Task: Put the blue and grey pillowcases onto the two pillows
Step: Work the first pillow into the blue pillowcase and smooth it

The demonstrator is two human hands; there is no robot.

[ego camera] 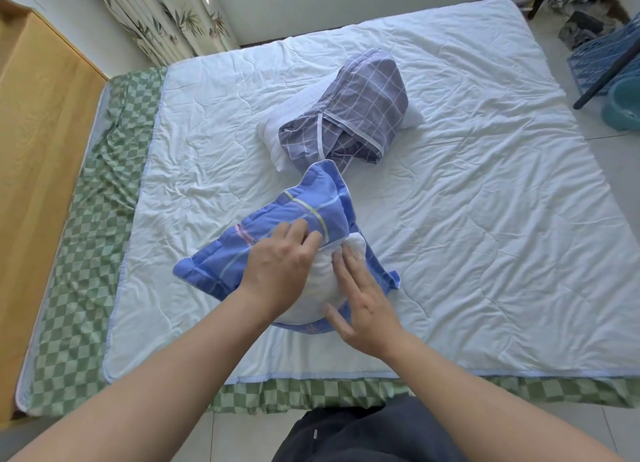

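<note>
Left hand (277, 267) — fingers (298, 231) curled, gripping the hem of the blue pillowcase (242, 250). Right hand (363, 309) — fingers straight, pressing the near white pillow (320, 288), which is partly inside that case. Beyond, the grey pillowcase (360, 108) lies crumpled over the second pillow (277, 129). All rest on a white quilt (485, 202) over a green checked sheet (86, 226); wooden cabinet (38, 132) and leaf-print curtain (162, 15) stand at left.

On the bed (485, 184), the near pillow (318, 285) lies partly inside its pillowcase (242, 250) under both hands, left hand (277, 271) beside right hand (363, 309), while behind it the far pillow (277, 129) lies with the other pillowcase (360, 105) draped over it.
</note>
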